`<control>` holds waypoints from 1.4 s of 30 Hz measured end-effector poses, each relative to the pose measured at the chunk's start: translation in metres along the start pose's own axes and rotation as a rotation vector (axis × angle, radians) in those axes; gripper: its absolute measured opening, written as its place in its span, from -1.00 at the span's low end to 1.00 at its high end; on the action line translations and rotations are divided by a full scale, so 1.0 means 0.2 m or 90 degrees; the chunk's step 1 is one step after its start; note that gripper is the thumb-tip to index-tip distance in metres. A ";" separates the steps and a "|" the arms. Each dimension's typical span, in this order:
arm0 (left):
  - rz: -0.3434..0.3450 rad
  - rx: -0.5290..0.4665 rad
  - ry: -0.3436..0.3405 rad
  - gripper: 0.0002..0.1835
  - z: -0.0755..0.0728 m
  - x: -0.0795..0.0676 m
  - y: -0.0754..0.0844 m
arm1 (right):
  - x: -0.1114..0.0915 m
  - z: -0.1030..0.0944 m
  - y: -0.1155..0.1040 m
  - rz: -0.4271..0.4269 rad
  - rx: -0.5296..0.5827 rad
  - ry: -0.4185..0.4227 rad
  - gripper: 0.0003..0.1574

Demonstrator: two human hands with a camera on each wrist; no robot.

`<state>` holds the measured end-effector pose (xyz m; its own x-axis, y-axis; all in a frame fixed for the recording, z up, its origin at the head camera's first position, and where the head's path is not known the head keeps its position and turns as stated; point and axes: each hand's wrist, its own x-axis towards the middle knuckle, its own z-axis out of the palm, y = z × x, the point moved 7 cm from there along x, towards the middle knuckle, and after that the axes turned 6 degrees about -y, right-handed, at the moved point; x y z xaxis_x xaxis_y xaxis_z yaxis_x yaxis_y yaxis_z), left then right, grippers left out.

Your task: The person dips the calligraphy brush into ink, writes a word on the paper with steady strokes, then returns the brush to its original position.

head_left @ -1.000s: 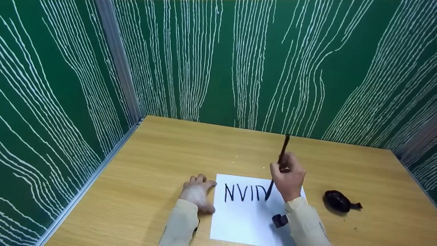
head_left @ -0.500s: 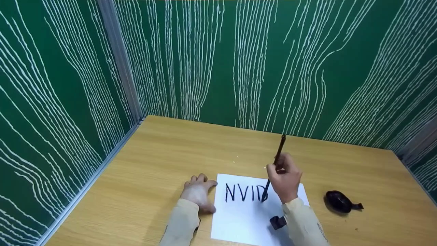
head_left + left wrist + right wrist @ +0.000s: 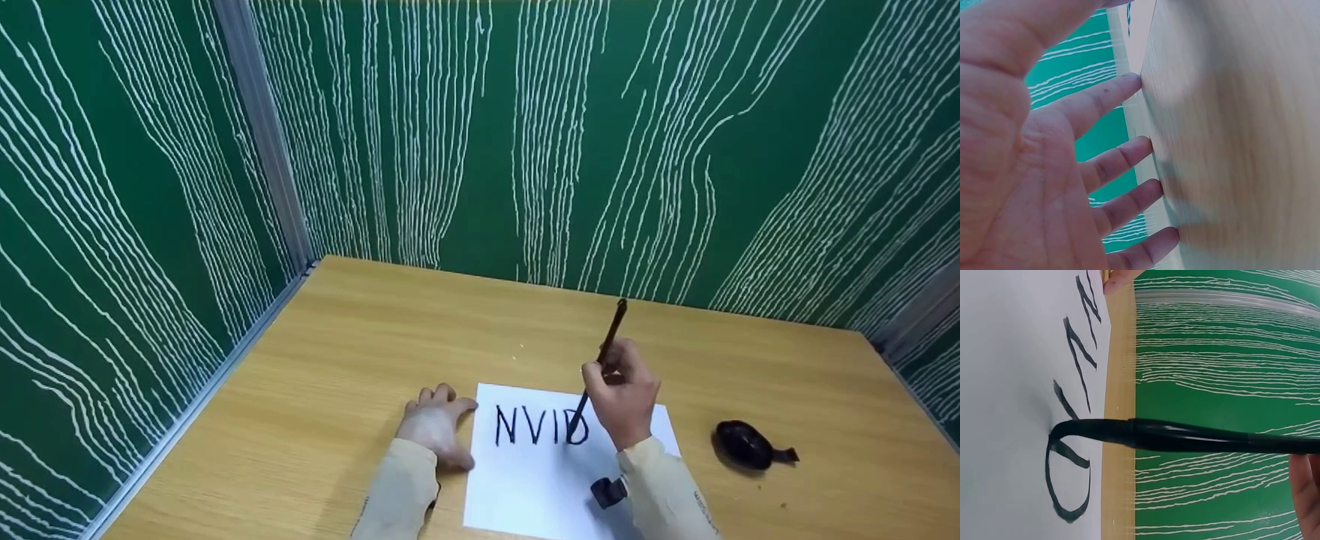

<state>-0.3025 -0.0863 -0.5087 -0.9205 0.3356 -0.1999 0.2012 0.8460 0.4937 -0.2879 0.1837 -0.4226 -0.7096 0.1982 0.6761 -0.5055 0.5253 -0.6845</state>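
Right hand (image 3: pixel 625 397) gripping brush (image 3: pixel 613 328), bent bristles (image 3: pixel 1086 429) clear only from right wrist

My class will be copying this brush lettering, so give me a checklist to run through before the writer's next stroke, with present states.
1. Brush gripped in right hand: ok.
2. Tip meeting the paper: ok, bent against it at the D.
3. Letters readable: ok, N, V, I, D.
4. Paper steadied: cannot tell; left hand is at its left edge, but pressure doesn't show.
5. Black dish off the paper: ok.
6. Ink left in dish: cannot tell.
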 end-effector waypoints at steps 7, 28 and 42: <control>-0.009 0.021 -0.004 0.02 -0.06 -0.04 0.05 | 0.03 -0.05 -0.03 0.012 0.020 0.023 -0.79; 0.012 0.015 0.005 0.03 -0.02 -0.01 0.02 | 0.08 -0.34 0.12 0.046 0.016 0.047 -0.74; 0.011 0.012 -0.010 0.01 -0.04 -0.05 0.06 | 0.05 -0.31 0.15 0.087 -0.019 0.006 -0.73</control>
<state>-0.2948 -0.0837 -0.4940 -0.9113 0.3571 -0.2049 0.2241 0.8477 0.4808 -0.2798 0.2538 -0.4198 -0.7658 0.2777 0.5800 -0.3895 0.5173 -0.7620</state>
